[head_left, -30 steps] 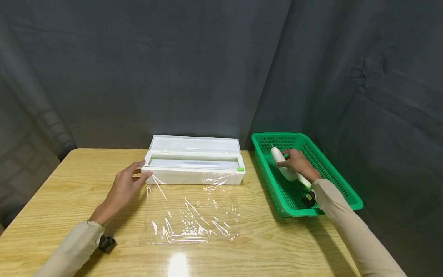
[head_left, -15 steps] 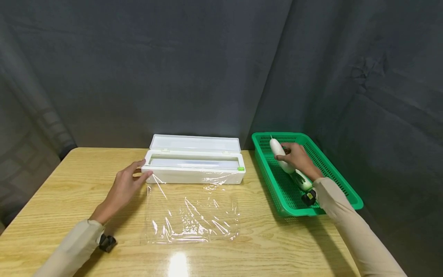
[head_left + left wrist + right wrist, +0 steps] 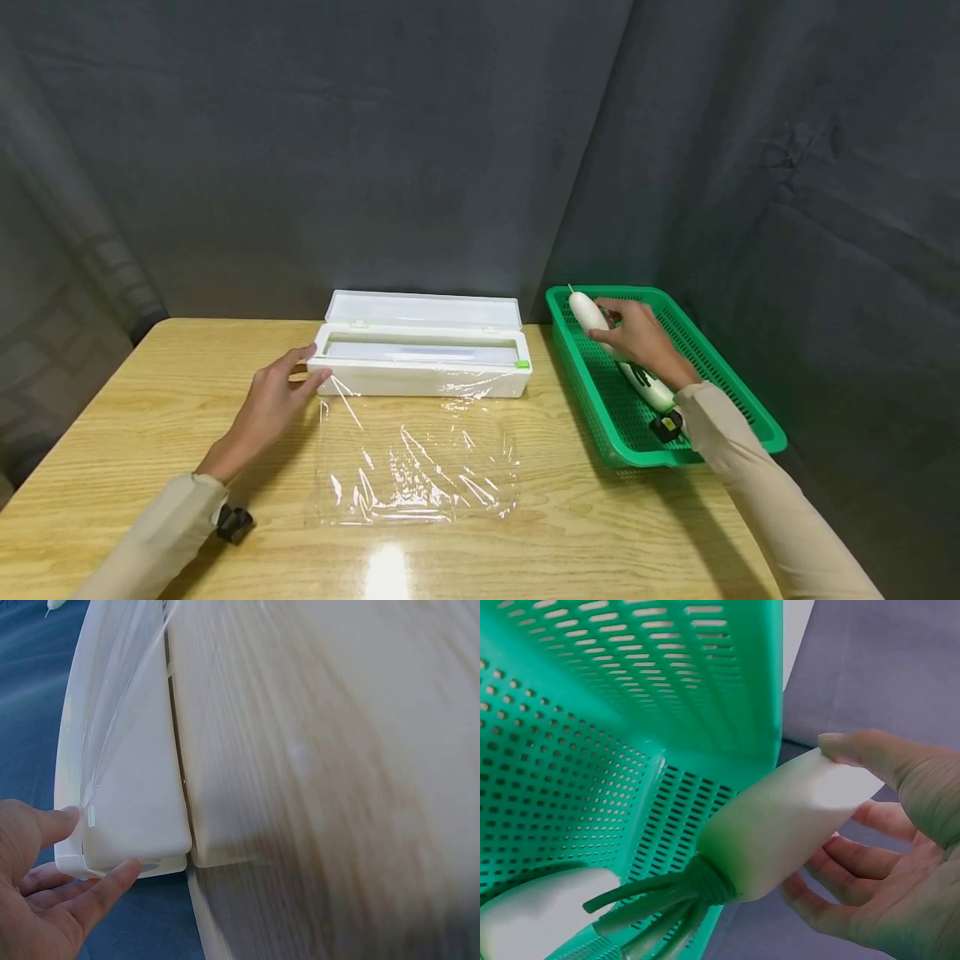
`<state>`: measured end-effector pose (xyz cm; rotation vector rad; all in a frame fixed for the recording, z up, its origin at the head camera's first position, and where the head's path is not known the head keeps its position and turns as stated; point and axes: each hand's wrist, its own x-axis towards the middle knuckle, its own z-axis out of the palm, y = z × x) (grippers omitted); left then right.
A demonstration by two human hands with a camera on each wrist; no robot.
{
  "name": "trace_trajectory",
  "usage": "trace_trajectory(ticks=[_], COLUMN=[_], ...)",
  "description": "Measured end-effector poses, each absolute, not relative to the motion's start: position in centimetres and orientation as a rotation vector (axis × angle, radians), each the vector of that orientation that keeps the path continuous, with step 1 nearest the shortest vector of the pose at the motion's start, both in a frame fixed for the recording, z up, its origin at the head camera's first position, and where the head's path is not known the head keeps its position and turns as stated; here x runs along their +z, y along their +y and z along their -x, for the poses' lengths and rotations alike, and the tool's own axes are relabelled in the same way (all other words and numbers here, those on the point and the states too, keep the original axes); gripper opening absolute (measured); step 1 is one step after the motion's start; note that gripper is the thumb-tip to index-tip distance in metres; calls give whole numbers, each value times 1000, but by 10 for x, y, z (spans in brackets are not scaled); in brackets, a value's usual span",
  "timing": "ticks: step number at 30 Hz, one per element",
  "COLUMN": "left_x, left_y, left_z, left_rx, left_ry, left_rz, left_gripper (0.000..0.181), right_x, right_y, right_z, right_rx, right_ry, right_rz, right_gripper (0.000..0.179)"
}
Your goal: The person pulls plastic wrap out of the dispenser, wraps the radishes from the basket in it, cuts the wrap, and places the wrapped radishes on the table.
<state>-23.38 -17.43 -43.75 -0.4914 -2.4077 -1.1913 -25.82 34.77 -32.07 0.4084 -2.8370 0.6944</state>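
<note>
In the head view, my left hand [image 3: 273,404] holds the left end of a white cling film dispenser [image 3: 420,382], thumb on the front and fingers at the end. Its lid [image 3: 423,310] stands raised behind. My right hand [image 3: 637,342] grips a white radish [image 3: 587,311] around its body, over the green basket [image 3: 577,367]. In the right wrist view the held radish [image 3: 780,825] slants, its cut green stems [image 3: 660,907] pointing down into the basket. Another white radish [image 3: 544,911] lies inside, partly out of frame.
A sheet of clear cling film [image 3: 416,467] runs from the dispenser over the wooden table [image 3: 570,533] toward the person. A green slider [image 3: 522,364] sits at the dispenser's right end. Dark curtains [image 3: 375,150] hang behind the table and basket.
My right hand has raised the radish and shifted it left toward the basket's far left corner, uncovering more of the other radish below. The left hand stays at the dispenser.
</note>
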Motion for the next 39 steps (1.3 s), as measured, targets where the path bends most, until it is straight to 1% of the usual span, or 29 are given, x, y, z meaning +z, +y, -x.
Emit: trace_trajectory(ticks=[3,6,11,16,20,33,39], left_x=[-439,-440,-439,-439,-438,-437,-439], left_y=[-174,-174,-174,-174,-174,-173,-173], left_z=[235,235,235,235,235,235,234], left_rx=[-1188,-1191,-1198,-1193,-1197,-1198,-1204], left_ry=[-2411,-2413,-2411,-2408,-2415,-2401,-2393], left_rz=[490,491,493,496,488,494,497], left_gripper=[45,45,45,45,45,44,44], right_x=[-319,-317,-313,-309,-306,-303,-303], right_y=[342,337,329,317,310,287,274], right_z=[256,254,251,249,247,237,231], right_rx=[667,652,642,639,635,621,575], right_ry=[-2833,-2831,-2828,-2834,-2842,-2795,-2742], right_rz=[-422,-421,-436,-438,-441,-575,-682], right_gripper=[20,19,43,53,53,54,46])
